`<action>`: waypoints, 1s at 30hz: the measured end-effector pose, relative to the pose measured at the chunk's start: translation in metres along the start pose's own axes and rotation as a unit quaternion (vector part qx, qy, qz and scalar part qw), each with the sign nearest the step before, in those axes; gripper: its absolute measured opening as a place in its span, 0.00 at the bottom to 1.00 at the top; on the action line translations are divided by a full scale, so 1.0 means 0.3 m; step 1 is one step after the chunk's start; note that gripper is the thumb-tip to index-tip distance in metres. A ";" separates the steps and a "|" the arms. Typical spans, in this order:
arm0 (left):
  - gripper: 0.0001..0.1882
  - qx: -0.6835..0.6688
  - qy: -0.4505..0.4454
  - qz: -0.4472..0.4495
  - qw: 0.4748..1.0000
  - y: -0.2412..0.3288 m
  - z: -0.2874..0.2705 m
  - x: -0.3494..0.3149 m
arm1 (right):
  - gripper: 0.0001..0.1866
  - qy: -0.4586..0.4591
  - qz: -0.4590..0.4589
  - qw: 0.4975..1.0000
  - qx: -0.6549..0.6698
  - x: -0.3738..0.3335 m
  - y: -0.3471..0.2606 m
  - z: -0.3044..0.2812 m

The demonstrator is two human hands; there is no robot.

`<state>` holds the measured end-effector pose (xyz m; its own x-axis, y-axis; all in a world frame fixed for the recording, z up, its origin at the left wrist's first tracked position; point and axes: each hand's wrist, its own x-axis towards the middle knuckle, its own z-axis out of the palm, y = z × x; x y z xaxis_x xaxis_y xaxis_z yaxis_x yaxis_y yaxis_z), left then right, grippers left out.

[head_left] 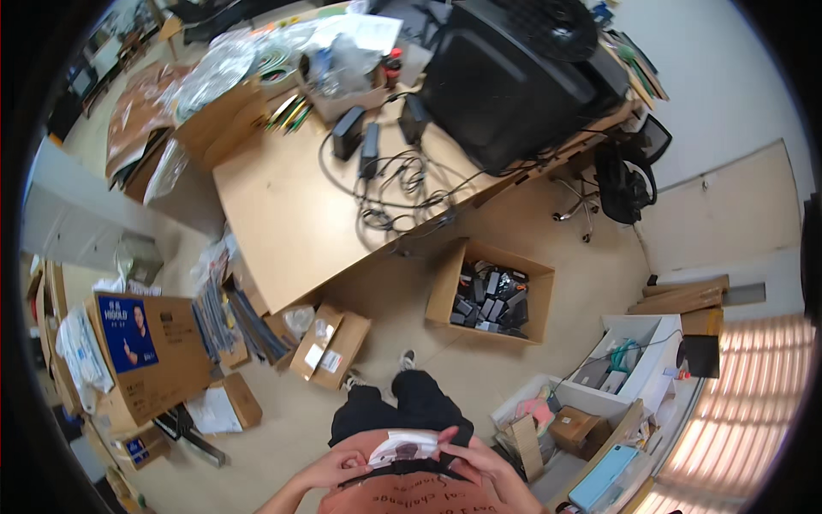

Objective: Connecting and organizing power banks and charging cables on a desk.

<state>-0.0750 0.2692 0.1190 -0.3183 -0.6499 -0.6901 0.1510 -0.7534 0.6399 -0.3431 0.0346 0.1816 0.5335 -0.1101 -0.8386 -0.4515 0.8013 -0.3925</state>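
Observation:
A black strap (411, 468) runs across the front of my orange-brown shirt (428, 493), which has dark lettering and a white printed patch. My left hand (336, 469) is closed at the strap's left end, fingertips against it. At the other end, my right hand (476, 457) has its fingers bent around the strap, slightly blurred, with one digit raised over the shirt. Whatever joins the strap there is hidden by the fingers. Below my waist are dark trousers and shoes on the floor.
Ahead stands a wooden desk (274, 223) with tangled black cables (402, 193), power adapters and a big black monitor (505, 86). An open carton (535, 300) of black adapters sits on the floor. Flattened cartons (342, 347) lie left; a white drawer unit (634, 343) stands right.

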 end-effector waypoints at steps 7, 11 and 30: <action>0.18 0.315 0.119 0.023 0.941 0.315 0.087 0.442 | 0.43 0.374 -0.072 0.921 -0.079 0.096 0.254 -0.563; 0.17 0.169 0.189 0.001 0.967 0.211 0.034 0.977 | 0.40 0.356 -0.137 0.798 -0.466 0.300 0.233 -0.922; 0.15 0.489 -0.110 -0.007 0.865 -0.055 0.235 2.469 | 0.31 0.338 -0.138 0.754 -0.546 1.983 -0.009 -2.057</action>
<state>-0.3791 -0.1927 -0.3790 -0.5001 -0.5259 -0.6880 -0.6842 -0.2471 0.6862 -0.4657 -0.3958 -0.5492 0.3944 -0.7543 -0.5248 -0.9068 -0.2272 -0.3550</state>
